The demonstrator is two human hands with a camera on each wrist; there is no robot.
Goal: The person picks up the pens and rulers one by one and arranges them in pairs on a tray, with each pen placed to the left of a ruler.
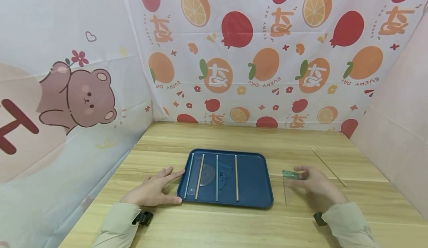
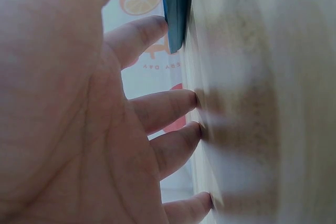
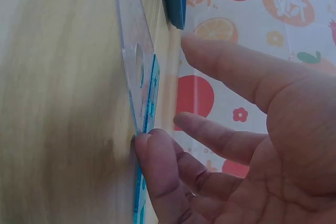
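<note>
My left hand [image 1: 152, 188] lies at the left edge of the blue tray [image 1: 254, 203], fingers spread, with thumb and index finger touching its rim. The other fingertips rest on the wood in the left wrist view. Right of the tray, my right hand [image 1: 314, 183] holds a clear set square [image 1: 290, 174] with a green patterned edge by that edge. In the right wrist view the set square [image 3: 137, 77] stands tilted beside the curled fingers. On the tray lie two teal sticks [image 1: 217, 177], two gold sticks [image 1: 236, 177], a clear ruler [image 1: 192, 181], a protractor [image 1: 208, 175] and another set square [image 1: 226, 175].
A loose gold stick [image 1: 329, 167] lies slanted on the wooden table [image 1: 227, 225], beyond my right hand. Patterned cloth [image 1: 254, 103] hangs behind the table, with pale cloth on both sides. The sticks divide the tray lengthwise.
</note>
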